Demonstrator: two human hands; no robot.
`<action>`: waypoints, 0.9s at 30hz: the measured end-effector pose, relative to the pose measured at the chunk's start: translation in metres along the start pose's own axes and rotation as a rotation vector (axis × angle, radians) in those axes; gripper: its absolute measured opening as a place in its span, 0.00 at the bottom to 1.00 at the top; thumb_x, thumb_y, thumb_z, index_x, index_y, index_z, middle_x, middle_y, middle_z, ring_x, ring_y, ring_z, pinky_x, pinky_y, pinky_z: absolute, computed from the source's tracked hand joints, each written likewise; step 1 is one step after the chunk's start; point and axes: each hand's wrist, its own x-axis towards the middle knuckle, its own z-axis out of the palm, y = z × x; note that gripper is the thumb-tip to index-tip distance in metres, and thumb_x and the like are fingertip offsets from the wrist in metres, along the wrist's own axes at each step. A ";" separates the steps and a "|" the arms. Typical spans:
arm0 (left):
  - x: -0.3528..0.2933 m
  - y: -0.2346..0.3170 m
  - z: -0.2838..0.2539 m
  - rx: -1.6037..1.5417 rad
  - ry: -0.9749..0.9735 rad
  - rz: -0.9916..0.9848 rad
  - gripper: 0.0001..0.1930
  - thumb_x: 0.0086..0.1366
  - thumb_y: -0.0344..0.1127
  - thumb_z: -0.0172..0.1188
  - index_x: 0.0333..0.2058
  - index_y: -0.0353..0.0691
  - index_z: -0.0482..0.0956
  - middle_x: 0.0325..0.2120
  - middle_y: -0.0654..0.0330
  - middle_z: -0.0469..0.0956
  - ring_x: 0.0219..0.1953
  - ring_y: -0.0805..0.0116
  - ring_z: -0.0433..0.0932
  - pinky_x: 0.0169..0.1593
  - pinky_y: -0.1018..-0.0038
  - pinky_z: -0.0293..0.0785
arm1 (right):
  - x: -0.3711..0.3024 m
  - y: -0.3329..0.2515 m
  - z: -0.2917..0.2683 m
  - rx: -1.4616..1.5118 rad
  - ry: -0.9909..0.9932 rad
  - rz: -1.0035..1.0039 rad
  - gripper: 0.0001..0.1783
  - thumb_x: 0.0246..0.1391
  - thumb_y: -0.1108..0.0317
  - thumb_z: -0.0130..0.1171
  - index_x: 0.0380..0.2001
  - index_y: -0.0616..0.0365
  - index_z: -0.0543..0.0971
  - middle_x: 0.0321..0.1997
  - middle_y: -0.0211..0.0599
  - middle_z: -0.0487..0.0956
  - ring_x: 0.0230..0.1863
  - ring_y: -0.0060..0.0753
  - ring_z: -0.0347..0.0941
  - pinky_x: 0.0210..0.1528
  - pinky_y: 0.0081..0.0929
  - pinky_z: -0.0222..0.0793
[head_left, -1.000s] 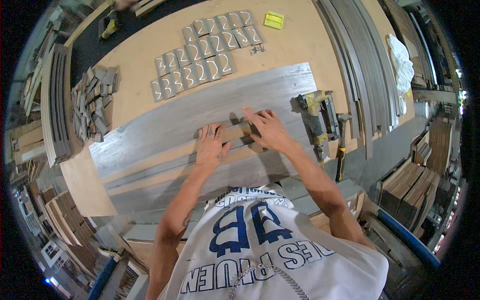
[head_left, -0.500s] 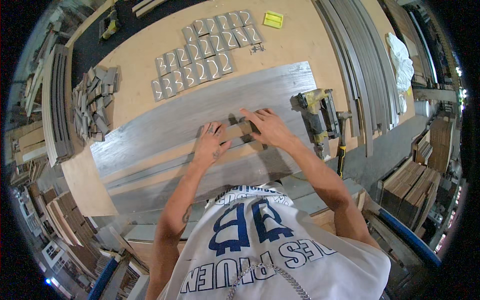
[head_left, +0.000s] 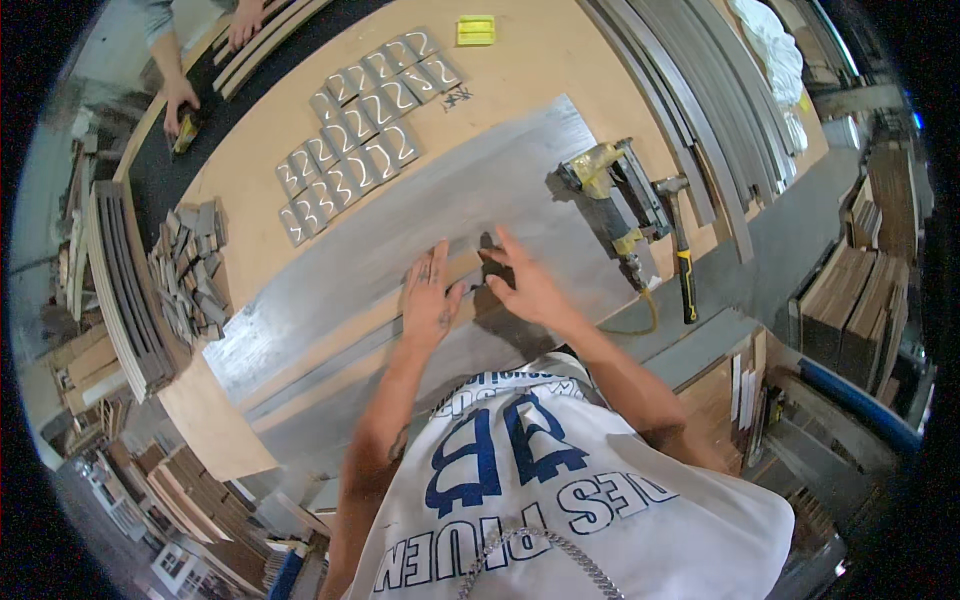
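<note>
My left hand [head_left: 430, 300] rests with fingers stretched out on grey wood-look boards, beside a gap between them. Just right of it my right hand [head_left: 525, 285] has its fingers spread over the same gap. A dark patch shows by its thumb and fingers; whether it is shadow or a small piece I cannot tell. The wide grey board [head_left: 500, 170] lies on the far side of my hands. A narrow grey strip [head_left: 350, 358] runs through the gap, and another grey board [head_left: 345, 425] lies nearest my body.
Glue-marked grey blocks [head_left: 365, 117], a yellow tray [head_left: 476, 31] and loose dark fasteners [head_left: 457, 97] lie beyond. A nail gun [head_left: 610, 195] and hammer [head_left: 683, 250] lie right; long strips [head_left: 690, 110] beyond them. Offcuts [head_left: 190, 270] are piled left. A co-worker's hand [head_left: 180, 98] grips a yellow tool.
The view has turned, swinging the table around. A co-worker's hands have come into view at the upper left, one on the yellow tool. My hands stay over the gap, the right fingers spread.
</note>
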 end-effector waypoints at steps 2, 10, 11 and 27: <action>0.003 -0.004 0.005 -0.015 -0.013 0.000 0.41 0.61 0.40 0.64 0.69 0.39 0.54 0.59 0.45 0.71 0.59 0.42 0.68 0.63 0.55 0.64 | -0.002 0.006 0.008 0.018 0.042 0.007 0.44 0.53 0.71 0.61 0.69 0.68 0.51 0.59 0.62 0.73 0.62 0.63 0.67 0.65 0.47 0.60; 0.004 0.000 0.000 0.003 -0.022 0.025 0.39 0.61 0.37 0.63 0.67 0.32 0.56 0.55 0.42 0.73 0.55 0.43 0.70 0.59 0.57 0.67 | -0.003 0.012 0.014 0.016 0.074 0.004 0.44 0.54 0.71 0.59 0.70 0.67 0.50 0.58 0.47 0.78 0.61 0.54 0.68 0.66 0.41 0.59; 0.004 0.000 0.000 -0.010 -0.005 0.038 0.39 0.61 0.37 0.63 0.67 0.31 0.56 0.54 0.43 0.73 0.54 0.42 0.70 0.58 0.56 0.68 | -0.002 0.012 0.015 0.019 0.074 0.004 0.44 0.54 0.71 0.59 0.70 0.67 0.50 0.58 0.47 0.78 0.61 0.54 0.68 0.66 0.41 0.59; 0.005 0.004 -0.003 -0.037 0.028 0.032 0.38 0.58 0.32 0.65 0.65 0.32 0.58 0.53 0.49 0.76 0.52 0.46 0.72 0.56 0.58 0.70 | -0.002 0.001 0.009 -0.013 0.040 0.035 0.44 0.54 0.70 0.59 0.70 0.69 0.50 0.58 0.52 0.78 0.63 0.54 0.68 0.68 0.40 0.57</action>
